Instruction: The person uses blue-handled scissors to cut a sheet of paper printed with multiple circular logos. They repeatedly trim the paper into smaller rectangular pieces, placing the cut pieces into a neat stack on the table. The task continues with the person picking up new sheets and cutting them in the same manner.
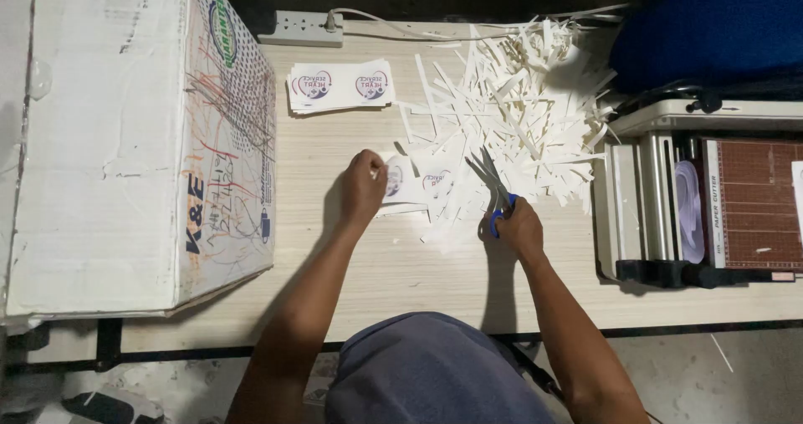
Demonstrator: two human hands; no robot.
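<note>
From the head view, the left hand (362,186) rests on a printed paper sheet (414,186) lying flat on the pale wooden surface (368,265). Its fingers (374,166) are curled together and press on the sheet's left end, so most of the sheet extends out to the right of them, toward the other hand. The sheet shows round printed emblems.

The right hand (520,227) is closed around the blue handles of a pair of scissors (492,186). Its fingers are through the handles at the lower right, and the blades point up and to the left, parted, with their tips just beside the sheet's right edge.

Behind the scissors spreads a heap of white paper strips (510,98), reaching to the far edge of the surface. A stack of printed cards (339,87) lies near the far left, just below a power strip (301,28). A large white cardboard box (134,140) stands at the left end, and a paper cutter (711,202) sits at the right.
</note>
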